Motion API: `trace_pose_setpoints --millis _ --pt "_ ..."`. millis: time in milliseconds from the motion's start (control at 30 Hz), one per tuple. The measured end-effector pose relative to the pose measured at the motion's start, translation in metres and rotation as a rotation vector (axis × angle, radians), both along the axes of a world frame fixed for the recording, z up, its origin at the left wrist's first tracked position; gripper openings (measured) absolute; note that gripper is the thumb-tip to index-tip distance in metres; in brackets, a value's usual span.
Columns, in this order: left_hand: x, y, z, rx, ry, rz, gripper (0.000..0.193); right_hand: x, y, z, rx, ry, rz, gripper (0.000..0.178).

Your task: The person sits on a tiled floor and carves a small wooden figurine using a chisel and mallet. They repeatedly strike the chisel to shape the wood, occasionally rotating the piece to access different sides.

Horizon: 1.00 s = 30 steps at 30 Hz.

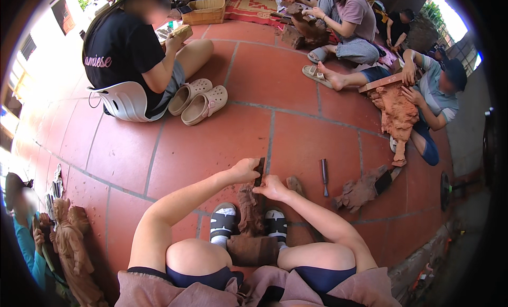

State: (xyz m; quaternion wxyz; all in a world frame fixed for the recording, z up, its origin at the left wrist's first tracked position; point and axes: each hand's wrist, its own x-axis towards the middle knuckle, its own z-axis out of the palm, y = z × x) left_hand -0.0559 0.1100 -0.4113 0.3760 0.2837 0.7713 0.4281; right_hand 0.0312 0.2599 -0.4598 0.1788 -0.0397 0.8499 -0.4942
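Between my feet stands a small carved wooden figure (248, 211) on a blocky wooden base (253, 251). Above its top my left hand (244, 171) is closed on a dark flat strip (259, 171), whose exact kind I cannot make out. My right hand (272, 189) is also closed, its fingertips pinched at the strip's lower end beside the head of the figure. Whether those fingertips grip the strip or rest on the carving is hidden.
A chisel (324, 178) lies on the tiled floor (211, 153), near a rough carved wooden piece (362, 191). A pair of clogs (203, 104) sits by a person on a white seat (123, 102). Other people handle large carvings (394, 114) at right and left (73, 249).
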Motion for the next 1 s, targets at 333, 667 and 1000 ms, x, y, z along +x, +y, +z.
trace_pose_setpoints --millis 333,667,1000 --pt "-0.004 0.002 -0.001 0.014 0.009 -0.011 0.021 -0.004 0.004 0.012 0.073 -0.015 0.006 0.024" --pt "0.001 0.003 -0.004 0.027 0.022 0.004 0.017 0.004 0.006 0.007 0.059 0.081 0.025 0.024" --pt "0.002 0.005 0.009 0.196 0.236 0.087 0.019 -0.001 0.005 0.022 -0.023 -0.044 -0.108 0.024"
